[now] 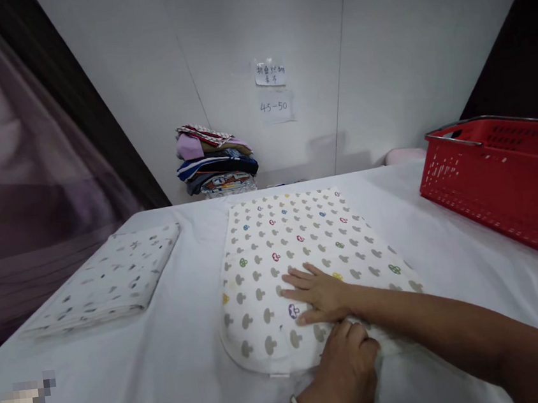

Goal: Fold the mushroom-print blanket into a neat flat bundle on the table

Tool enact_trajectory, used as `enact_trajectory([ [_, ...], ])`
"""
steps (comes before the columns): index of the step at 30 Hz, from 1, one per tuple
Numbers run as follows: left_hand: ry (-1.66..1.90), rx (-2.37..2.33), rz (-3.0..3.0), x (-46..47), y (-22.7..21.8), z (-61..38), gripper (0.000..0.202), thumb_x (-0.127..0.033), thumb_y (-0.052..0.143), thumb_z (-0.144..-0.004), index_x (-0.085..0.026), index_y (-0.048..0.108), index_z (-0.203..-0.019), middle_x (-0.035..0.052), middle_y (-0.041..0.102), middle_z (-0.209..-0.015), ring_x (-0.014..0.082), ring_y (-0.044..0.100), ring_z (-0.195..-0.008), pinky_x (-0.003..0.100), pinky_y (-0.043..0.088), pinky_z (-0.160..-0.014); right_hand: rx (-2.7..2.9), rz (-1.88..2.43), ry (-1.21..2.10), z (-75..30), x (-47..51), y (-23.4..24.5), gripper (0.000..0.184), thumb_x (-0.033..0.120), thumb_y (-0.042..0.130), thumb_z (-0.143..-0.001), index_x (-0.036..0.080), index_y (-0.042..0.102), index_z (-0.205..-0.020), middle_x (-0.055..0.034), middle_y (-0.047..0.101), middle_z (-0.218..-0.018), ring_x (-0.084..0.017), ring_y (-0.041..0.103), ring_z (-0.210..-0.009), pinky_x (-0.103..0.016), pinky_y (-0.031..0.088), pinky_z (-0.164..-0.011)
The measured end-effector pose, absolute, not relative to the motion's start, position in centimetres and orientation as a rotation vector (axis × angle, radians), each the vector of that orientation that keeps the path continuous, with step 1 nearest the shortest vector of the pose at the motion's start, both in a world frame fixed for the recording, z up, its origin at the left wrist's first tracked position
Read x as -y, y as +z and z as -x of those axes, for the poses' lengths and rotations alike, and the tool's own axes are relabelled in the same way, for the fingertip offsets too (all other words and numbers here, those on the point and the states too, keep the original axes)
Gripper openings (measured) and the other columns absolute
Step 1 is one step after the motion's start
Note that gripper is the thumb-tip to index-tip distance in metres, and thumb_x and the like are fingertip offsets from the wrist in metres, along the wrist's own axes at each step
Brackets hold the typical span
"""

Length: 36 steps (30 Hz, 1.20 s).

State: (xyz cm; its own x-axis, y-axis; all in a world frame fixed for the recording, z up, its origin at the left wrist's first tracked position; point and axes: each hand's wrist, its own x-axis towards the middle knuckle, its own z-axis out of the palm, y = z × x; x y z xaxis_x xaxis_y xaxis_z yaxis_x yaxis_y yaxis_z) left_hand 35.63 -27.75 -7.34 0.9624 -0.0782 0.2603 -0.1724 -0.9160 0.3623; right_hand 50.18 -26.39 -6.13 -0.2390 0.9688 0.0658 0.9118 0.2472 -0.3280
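Observation:
A white cloth printed with grey and coloured mushrooms (296, 237) lies folded flat in the middle of the white table (172, 378). My right hand (314, 293) rests flat on its near part, fingers stretched out and pointing left. My left hand (348, 366), with a thin metal bangle on the wrist, is at the cloth's near edge just below the right hand. Its fingers are curled and pinch the cloth's edge.
A second folded white cloth with small dark marks (109, 282) lies at the left. A red plastic basket (503, 190) stands at the right. A stack of folded coloured fabrics (214, 159) sits against the back wall under two paper notes (272, 89).

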Motion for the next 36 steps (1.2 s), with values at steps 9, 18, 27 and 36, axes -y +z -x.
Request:
enact_trajectory([
  [9, 0.309, 0.193, -2.664, 27.4, -8.0, -36.0, 0.013, -0.011, 0.055, -0.071, -0.019, 0.052, -0.082, 0.0041, 0.054, -0.087, 0.0182, 0.045, -0.083, 0.031, 0.040, -0.074, 2.014, 2.070, 0.187, -55.0, 24.9, -4.2, 0.067, 0.062, 0.023, -0.090, 0.027, 0.018, -0.146, -0.0057, 0.010, -0.152, -0.025, 0.003, -0.139, -0.049, 0.001, -0.111],
  [18, 0.267, 0.166, -2.574, 27.2, -7.3, -35.7, 0.024, -0.006, 0.053, -0.067, -0.020, 0.053, -0.087, 0.0037, 0.054, -0.092, 0.0170, 0.046, -0.087, 0.029, 0.040, -0.075, 1.772, 2.348, 0.326, -60.0, 24.1, -6.0, 0.075, 0.069, 0.017, -0.086, 0.023, 0.024, -0.145, -0.0083, 0.012, -0.151, -0.027, 0.005, -0.139, -0.051, 0.007, -0.110],
  [27, 0.253, 0.161, -2.555, 27.0, -6.5, -35.8, 0.032, -0.006, 0.050, -0.070, -0.019, 0.058, -0.097, 0.0046, 0.056, -0.092, 0.0176, 0.048, -0.089, 0.030, 0.042, -0.080, 1.459, 2.004, 0.344, -55.7, 31.5, -5.3, 0.055, 0.057, 0.040, -0.087, 0.023, 0.049, -0.130, -0.0091, 0.042, -0.140, -0.028, 0.031, -0.132, -0.049, 0.027, -0.107],
  [36, 0.279, 0.018, -2.544, 27.0, -5.6, -36.2, 0.031, -0.006, 0.049, -0.069, -0.017, 0.053, -0.098, 0.0036, 0.059, -0.089, 0.0173, 0.051, -0.085, 0.032, 0.042, -0.080, 1.403, 1.829, 0.140, -50.1, 44.9, -4.9, 0.029, 0.029, 0.047, -0.086, 0.026, 0.058, -0.113, -0.0068, 0.062, -0.108, -0.022, 0.056, -0.103, -0.042, 0.047, -0.088],
])
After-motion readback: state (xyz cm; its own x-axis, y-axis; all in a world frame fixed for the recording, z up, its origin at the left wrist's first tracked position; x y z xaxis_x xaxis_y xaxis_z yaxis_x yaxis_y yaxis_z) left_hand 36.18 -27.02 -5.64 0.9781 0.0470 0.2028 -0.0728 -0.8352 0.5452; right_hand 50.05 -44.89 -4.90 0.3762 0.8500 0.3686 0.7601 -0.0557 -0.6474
